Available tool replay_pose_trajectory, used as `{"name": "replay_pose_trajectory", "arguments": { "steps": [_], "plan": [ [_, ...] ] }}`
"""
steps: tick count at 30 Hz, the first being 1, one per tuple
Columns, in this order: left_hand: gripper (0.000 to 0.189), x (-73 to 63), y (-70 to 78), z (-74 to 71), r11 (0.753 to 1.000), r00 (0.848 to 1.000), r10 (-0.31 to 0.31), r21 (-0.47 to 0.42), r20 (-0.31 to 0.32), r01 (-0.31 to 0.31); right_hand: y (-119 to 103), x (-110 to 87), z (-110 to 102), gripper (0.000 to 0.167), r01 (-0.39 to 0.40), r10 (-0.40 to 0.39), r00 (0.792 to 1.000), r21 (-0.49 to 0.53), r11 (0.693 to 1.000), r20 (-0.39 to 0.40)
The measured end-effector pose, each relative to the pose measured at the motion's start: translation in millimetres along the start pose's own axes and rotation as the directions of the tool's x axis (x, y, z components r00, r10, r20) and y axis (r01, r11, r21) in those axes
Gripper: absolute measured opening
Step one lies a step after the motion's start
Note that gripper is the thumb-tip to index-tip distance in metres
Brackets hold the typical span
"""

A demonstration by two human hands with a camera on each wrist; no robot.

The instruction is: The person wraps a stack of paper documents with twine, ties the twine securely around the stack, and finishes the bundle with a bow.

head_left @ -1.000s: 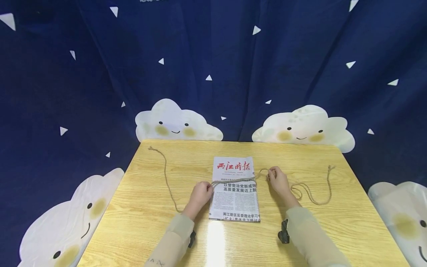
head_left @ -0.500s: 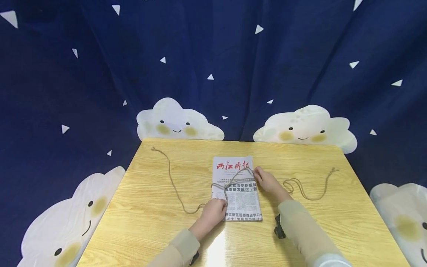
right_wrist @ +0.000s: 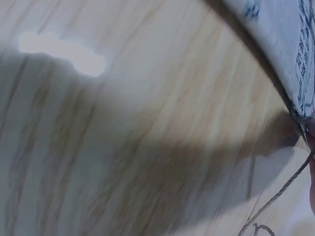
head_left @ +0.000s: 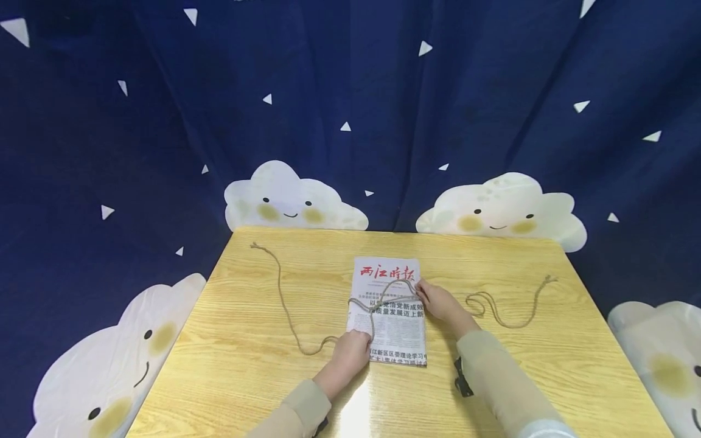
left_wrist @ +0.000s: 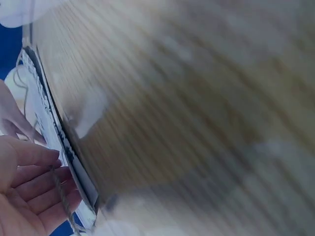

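Observation:
A folded newspaper (head_left: pixel 397 334) lies on the wooden table, with a thin brown rope (head_left: pixel 280 286) across it. Two stretches of the rope cross near the middle of the page and form a loose loop on the upper right. At the paper's lower left my left hand (head_left: pixel 350 353) pinches one stretch; the left wrist view shows that rope (left_wrist: pixel 60 189) between thumb and fingers. My right hand (head_left: pixel 440 304) holds the other stretch at the paper's right edge. Only a sliver of that hand (right_wrist: pixel 312 184) enters the right wrist view, beside the rope (right_wrist: pixel 283 191).
Loose rope tails trail over the wooden table (head_left: pixel 219 359), one to the far left and one curling to the right. Behind the table hangs a dark blue curtain (head_left: pixel 350 79) with white triangles and smiling clouds.
My left hand has moved right and nearer the front edge; my right hand has come left to the newspaper. The rope's parallel strands now cross. Lately the newspaper has shifted slightly.

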State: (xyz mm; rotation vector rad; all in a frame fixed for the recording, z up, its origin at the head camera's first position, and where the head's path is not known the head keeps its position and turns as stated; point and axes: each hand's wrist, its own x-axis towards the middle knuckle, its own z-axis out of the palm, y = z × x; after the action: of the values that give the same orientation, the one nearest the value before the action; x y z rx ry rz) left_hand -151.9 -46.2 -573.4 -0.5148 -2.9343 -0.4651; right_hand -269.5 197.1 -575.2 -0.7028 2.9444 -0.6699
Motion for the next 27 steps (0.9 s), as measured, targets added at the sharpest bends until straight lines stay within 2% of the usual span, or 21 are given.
{"name": "replay_pose_trajectory", "arguments": {
  "steps": [9,13,18,23,27],
  "plan": [
    [0.017,12.7,-21.5,0.8,0.999,0.998,-0.023,0.037,-0.051,0.025,-4.5,-23.0,1.7,0.008,0.004,-0.008,1.0,-0.122,0.992,-0.027],
    [0.013,20.8,-29.8,-1.0,0.998,0.999,-0.024,0.052,-0.043,0.027,-16.5,-34.4,2.3,0.009,-0.04,0.033,0.999,-0.195,0.98,-0.039],
    [0.009,35.3,-42.2,-0.4,0.997,0.998,-0.045,0.059,-0.039,0.047,-37.0,-44.2,3.9,0.01,-0.11,0.091,0.991,-0.223,0.969,-0.094],
    [0.011,49.8,-52.6,-0.6,0.998,0.997,-0.064,0.026,-0.031,0.065,-53.8,-50.2,8.9,0.009,-0.121,0.096,0.989,-0.231,0.965,-0.114],
    [0.013,59.0,-57.0,-1.0,0.996,0.996,-0.088,0.002,0.007,0.088,-65.9,-54.5,12.7,0.01,-0.11,0.084,0.99,-0.259,0.959,-0.11]
  ]
}}
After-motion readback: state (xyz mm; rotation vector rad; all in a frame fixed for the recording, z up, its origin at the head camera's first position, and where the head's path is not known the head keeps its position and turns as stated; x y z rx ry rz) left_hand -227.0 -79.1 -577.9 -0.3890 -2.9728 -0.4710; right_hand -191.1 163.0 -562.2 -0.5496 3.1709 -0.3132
